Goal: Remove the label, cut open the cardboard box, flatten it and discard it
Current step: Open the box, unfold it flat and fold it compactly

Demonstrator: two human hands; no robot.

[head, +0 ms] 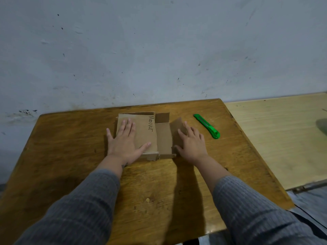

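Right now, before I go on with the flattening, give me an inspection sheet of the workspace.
Surface: brown wooden table, worn and scratched; a paler table butts against its right edge.
Job's things: cardboard box cut open, partly flattened, handwriting on the top panel; right-side flap not yet flat. No label seen on it. Green utility knife lies on the table to the right, apart from the box.
Clutter: nothing seen.
Hands: left hand flat, palm down on the box's top panel; right hand open, pressing the right flap.
Cables: nothing seen.
Surroundings: scuffed grey-white wall behind the table.
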